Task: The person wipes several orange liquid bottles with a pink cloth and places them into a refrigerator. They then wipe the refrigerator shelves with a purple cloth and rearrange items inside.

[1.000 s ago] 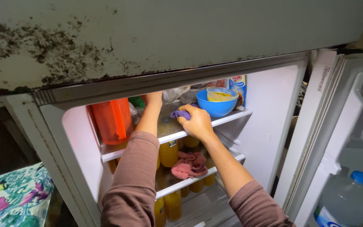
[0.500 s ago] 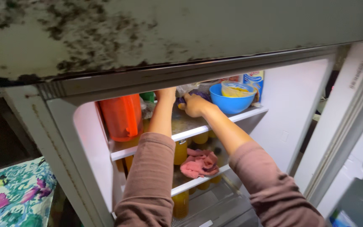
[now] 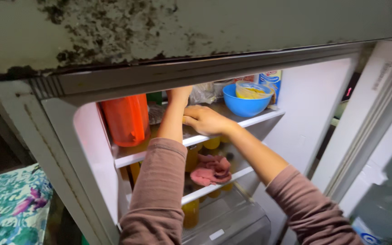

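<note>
The right hand (image 3: 205, 120) lies flat, fingers together, pressed on the front edge of the top shelf (image 3: 259, 120); what is under the palm I cannot tell. The left hand (image 3: 178, 95) reaches toward the back edge, its fingers hidden, between the orange jug (image 3: 125, 119) and the blue bowl (image 3: 246, 102). To wipe well, I think short strokes are best, staying away from the bowl.

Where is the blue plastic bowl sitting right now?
In the head view, the blue plastic bowl sits on the fridge's top white shelf, toward its right end, right of the right hand and just left of a blue-and-white carton.
</note>
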